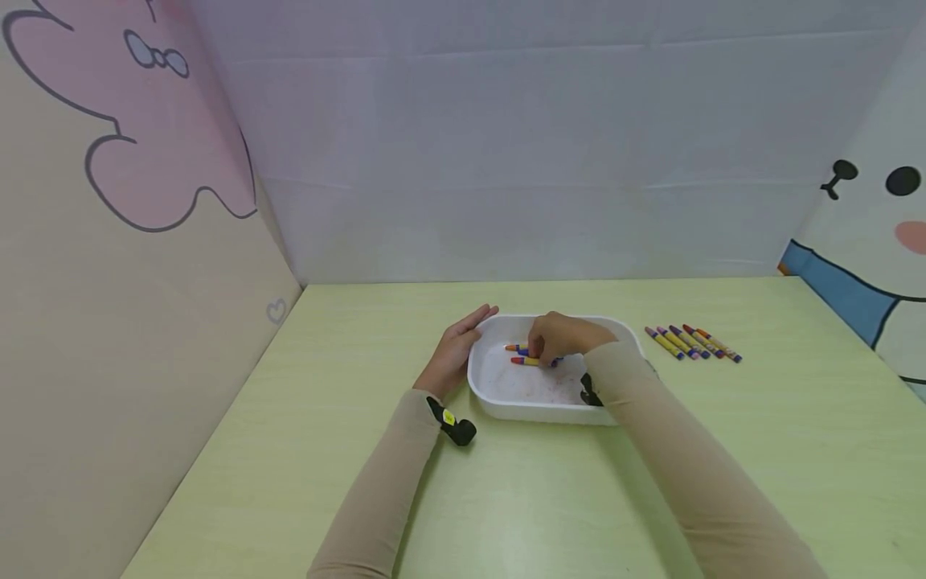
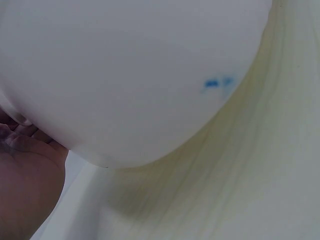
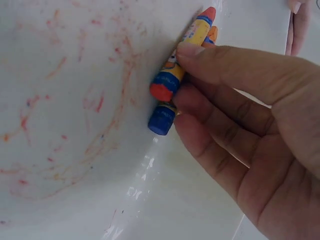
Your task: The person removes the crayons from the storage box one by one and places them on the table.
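Note:
A white plastic tray (image 1: 538,412) stands on the table with crayons inside. My left hand (image 1: 450,354) holds its left side, thumb at the rim and fingers outside; the left wrist view shows part of the palm (image 2: 31,180) beside the tray's outer wall (image 2: 130,90). Reaching into the tray, my right hand (image 1: 563,336) pinches a red crayon (image 3: 191,37) in a yellow wrapper between thumb and fingers. Just beneath it lies another crayon with an orange tip (image 3: 212,36) and a blue end (image 3: 161,120). The right fingers partly hide the crayons.
Several crayons (image 1: 693,343) lie side by side on the table to the right of the tray. Coloured crayon marks (image 3: 92,102) streak the tray's floor. The pale green table (image 1: 506,490) meets a light back wall (image 1: 521,161) and printed side panels.

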Demonstrator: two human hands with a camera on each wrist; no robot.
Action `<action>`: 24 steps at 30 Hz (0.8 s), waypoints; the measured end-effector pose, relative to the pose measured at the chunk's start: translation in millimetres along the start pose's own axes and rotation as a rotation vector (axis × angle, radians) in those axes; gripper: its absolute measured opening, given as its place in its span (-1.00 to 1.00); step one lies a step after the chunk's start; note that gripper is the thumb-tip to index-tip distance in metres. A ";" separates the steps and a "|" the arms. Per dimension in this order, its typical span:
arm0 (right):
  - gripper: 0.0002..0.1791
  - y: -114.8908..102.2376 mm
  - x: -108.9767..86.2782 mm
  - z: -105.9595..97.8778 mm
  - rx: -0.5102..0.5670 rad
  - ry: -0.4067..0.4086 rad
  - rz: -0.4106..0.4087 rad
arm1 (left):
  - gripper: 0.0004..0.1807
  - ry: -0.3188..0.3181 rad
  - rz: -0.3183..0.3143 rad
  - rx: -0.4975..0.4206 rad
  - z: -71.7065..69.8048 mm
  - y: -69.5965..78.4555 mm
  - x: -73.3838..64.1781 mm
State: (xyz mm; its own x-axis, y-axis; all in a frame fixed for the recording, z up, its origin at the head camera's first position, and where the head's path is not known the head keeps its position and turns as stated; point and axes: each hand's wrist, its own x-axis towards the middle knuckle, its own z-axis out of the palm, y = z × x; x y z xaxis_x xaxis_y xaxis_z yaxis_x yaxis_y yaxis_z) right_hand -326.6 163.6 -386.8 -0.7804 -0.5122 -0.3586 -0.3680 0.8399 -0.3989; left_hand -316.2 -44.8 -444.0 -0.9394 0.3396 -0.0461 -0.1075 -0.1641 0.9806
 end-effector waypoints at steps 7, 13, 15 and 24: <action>-0.85 3.8 -6.1 -4.3 0.021 0.002 -0.031 | -0.47 0.000 0.032 0.013 1.6 0.9 -2.5; -0.81 4.2 -14.7 -11.9 0.006 -0.001 -0.050 | -0.47 0.001 0.022 -0.003 1.6 0.8 -3.1; -0.81 4.7 -18.4 -15.3 0.002 0.000 -0.056 | -0.48 -0.003 0.021 -0.001 1.9 0.7 -3.8; -0.84 10.5 -36.2 -33.3 0.023 0.026 -0.042 | -0.48 -0.003 0.026 0.020 2.7 -0.1 -5.4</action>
State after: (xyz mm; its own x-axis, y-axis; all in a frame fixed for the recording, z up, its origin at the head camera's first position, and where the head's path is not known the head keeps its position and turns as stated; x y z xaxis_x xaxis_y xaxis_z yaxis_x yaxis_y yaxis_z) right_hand -319.1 197.0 -349.9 -0.7772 -0.5421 -0.3196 -0.3892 0.8131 -0.4329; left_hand -310.2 -44.1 -443.3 -0.9407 0.3387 -0.0202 -0.0769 -0.1546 0.9850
